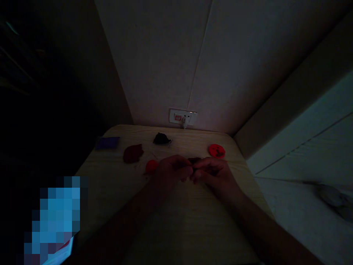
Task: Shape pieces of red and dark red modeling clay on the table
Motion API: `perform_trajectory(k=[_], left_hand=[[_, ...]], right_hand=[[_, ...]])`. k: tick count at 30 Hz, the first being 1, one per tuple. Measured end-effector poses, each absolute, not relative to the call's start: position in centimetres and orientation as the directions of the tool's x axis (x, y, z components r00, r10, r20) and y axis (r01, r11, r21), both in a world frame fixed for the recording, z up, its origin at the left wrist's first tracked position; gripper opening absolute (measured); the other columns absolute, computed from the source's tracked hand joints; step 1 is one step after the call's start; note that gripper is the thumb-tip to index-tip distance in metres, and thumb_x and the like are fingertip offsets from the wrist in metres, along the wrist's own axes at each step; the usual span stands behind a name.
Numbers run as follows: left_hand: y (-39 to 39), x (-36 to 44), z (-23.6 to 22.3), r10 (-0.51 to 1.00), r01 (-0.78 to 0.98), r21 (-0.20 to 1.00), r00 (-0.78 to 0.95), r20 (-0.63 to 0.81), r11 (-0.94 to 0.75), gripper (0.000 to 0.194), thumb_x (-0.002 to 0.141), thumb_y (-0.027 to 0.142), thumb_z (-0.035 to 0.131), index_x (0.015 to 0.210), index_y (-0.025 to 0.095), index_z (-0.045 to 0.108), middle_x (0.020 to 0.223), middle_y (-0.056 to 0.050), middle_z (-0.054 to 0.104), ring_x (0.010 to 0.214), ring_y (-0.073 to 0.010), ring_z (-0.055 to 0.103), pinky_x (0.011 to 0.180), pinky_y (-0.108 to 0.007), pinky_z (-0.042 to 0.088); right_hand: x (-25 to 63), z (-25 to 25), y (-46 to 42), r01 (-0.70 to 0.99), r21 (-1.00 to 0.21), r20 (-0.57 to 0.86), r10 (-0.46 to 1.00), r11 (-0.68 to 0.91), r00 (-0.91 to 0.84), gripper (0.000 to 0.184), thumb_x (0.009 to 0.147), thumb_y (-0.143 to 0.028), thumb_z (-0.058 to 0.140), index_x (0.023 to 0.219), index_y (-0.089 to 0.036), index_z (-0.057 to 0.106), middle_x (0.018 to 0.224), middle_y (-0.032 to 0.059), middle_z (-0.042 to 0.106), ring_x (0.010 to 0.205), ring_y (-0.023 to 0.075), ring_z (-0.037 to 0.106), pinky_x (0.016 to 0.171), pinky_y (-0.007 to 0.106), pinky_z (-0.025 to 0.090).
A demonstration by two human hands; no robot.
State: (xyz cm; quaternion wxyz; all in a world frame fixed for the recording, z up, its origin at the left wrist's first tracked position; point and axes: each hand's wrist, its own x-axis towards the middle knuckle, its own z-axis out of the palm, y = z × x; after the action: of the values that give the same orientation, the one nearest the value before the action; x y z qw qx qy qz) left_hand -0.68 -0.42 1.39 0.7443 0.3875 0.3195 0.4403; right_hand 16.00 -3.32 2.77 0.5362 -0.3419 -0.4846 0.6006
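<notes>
My left hand [174,168] and my right hand [213,175] meet above the middle of the table, fingertips pinched together. Between them is a small dark lump [194,161] that looks like modelling clay; the fingers and dim light hide most of it. Beside my left hand lies a bright red round piece [150,166], partly covered by that hand. A dark red flattened piece of clay [133,153] with a ragged edge rests further left. Beyond my right hand sits a red disc [217,151] with dark marks or bits on it.
A black lump [161,138] lies near the table's back edge, apparently on clear wrapping. The purple packet [107,142] is at the back left of the wooden table [187,228]. A wall socket [183,116] holds a plug. A blurred, lit screen [59,217] glows at lower left.
</notes>
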Motion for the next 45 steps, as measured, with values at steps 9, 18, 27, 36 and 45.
perform_trajectory(k=[9,18,27,36,45], left_hand=[[-0.53,-0.72,1.33,0.905,-0.418,0.855,0.404,-0.129,0.308,0.030,0.063,0.031,0.088,0.078,0.016,0.068,0.065,0.000,0.068,0.057,-0.0109,0.057,0.057,-0.025,0.039],[-0.54,-0.60,1.34,0.884,-0.424,0.850,0.457,-0.096,0.312,0.031,0.063,0.031,0.088,0.079,0.016,0.067,0.063,0.001,0.069,0.055,-0.0105,0.056,0.056,-0.025,0.038],[-0.69,-0.68,1.66,0.922,-0.389,0.879,0.367,-0.126,0.275,0.030,0.060,0.031,0.091,0.075,0.016,0.069,0.059,0.003,0.066,0.053,-0.0079,0.052,0.055,-0.023,0.039],[-0.52,-0.68,1.24,0.932,-0.411,0.882,0.354,-0.079,0.231,0.021,0.065,0.031,0.088,0.078,0.017,0.078,0.058,0.001,0.066,0.052,-0.0076,0.050,0.052,-0.022,0.038],[-0.56,-0.71,1.26,0.931,-0.361,0.908,0.356,-0.076,0.212,0.024,0.066,0.033,0.087,0.080,0.016,0.077,0.060,0.000,0.065,0.054,-0.0092,0.050,0.054,-0.024,0.039]], right_hand=[[16.02,2.86,-3.40,-0.317,-0.948,0.099,0.975,0.031,-0.199,0.014,0.079,-0.029,0.087,0.090,-0.022,0.081,0.075,0.0026,0.080,0.064,0.0135,0.073,0.060,0.024,0.060],[16.01,2.68,-3.55,-0.291,-0.953,0.154,0.964,0.086,-0.217,0.011,0.083,-0.031,0.084,0.092,-0.025,0.081,0.079,0.0012,0.078,0.071,0.0143,0.072,0.064,0.026,0.059],[16.23,2.75,-3.44,-0.252,-0.967,0.087,0.983,0.045,-0.159,0.019,0.075,-0.028,0.090,0.093,-0.025,0.082,0.081,0.0024,0.081,0.069,0.0146,0.073,0.066,0.027,0.061],[16.25,2.65,-3.25,-0.255,-0.963,0.115,0.989,0.089,-0.089,0.020,0.072,-0.030,0.093,0.087,-0.023,0.082,0.075,0.0027,0.080,0.063,0.0138,0.072,0.060,0.025,0.060],[16.36,2.33,-3.12,-0.263,-0.957,0.148,0.986,0.121,-0.083,0.016,0.073,-0.028,0.092,0.085,-0.026,0.082,0.076,0.0015,0.080,0.063,0.0131,0.072,0.061,0.024,0.060]])
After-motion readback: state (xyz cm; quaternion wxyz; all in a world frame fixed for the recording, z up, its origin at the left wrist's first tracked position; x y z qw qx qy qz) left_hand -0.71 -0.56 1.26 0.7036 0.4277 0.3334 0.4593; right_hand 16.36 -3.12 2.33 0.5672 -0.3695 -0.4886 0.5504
